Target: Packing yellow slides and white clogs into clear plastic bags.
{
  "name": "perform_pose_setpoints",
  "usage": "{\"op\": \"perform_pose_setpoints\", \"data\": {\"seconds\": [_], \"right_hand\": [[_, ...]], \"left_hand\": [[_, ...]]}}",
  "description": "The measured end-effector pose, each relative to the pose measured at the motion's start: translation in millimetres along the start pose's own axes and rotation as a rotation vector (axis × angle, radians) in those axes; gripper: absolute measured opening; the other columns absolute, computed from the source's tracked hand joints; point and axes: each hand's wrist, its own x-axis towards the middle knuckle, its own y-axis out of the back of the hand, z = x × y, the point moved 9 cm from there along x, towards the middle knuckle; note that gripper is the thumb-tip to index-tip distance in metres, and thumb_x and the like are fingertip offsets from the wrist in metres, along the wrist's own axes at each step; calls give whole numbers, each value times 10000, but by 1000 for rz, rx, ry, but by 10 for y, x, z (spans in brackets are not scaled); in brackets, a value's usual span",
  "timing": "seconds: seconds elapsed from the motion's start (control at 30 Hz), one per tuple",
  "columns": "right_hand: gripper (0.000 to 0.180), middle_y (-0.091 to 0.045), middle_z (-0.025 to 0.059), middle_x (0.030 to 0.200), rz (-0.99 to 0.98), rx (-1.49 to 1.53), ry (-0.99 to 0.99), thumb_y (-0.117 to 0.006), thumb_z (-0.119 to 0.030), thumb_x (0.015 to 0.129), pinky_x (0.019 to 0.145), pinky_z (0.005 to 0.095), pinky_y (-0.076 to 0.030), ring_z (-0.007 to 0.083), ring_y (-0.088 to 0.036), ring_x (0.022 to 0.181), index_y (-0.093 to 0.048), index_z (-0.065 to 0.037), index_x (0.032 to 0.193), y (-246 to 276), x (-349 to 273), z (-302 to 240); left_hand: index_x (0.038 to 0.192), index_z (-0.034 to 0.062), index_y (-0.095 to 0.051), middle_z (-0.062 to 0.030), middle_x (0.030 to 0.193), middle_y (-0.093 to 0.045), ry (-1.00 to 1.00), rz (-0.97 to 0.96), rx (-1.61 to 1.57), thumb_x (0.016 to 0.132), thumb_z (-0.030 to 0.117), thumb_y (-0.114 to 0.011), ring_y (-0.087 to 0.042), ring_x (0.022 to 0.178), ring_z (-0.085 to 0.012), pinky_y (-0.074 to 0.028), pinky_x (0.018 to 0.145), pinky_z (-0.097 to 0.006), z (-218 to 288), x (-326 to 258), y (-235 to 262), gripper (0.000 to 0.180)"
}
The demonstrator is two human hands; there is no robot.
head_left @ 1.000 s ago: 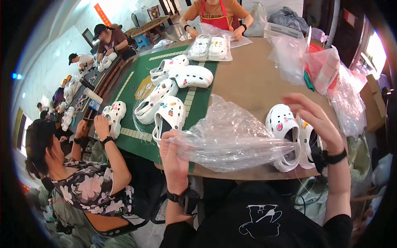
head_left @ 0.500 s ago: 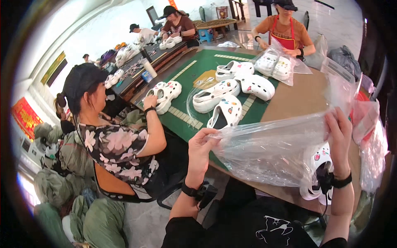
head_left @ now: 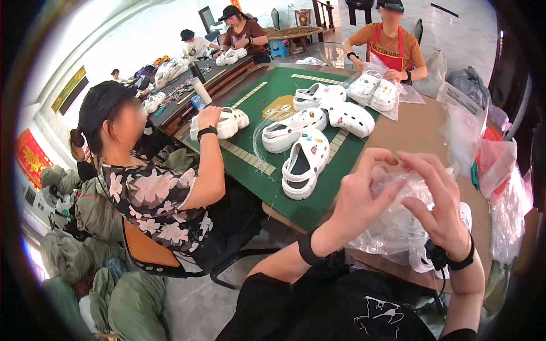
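Between both hands (head_left: 398, 199) | clear plastic bag (head_left: 398, 227) | crumpled, glossy, see-through

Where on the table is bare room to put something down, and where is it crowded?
Free: the brown tabletop between the green mat and the clear bags at the right edge, beyond the left hand and right hand. The mat's far corner also looks bare. Crowded: the mat's middle, where white clogs lie close together, and the near edge under the crumpled plastic bag.

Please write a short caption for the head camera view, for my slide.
Both hands, left hand and right hand, gather a clear plastic bag above a table of white clogs.
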Motion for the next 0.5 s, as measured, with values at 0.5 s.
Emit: {"op": "perform_pose_setpoints", "data": {"seconds": [0.5], "right_hand": [[22,-538,12,654,344,146,-255,-574,-17,943,543,223,-386,70,-465,568,-592,-3,947,165,-136,559]], "left_hand": [[1466,34,-301,-188,1390,-500,216,-80,-65,818,268,-771,-501,1285,-262,-391,1053,-360,-617,-627,-151,834]]}}
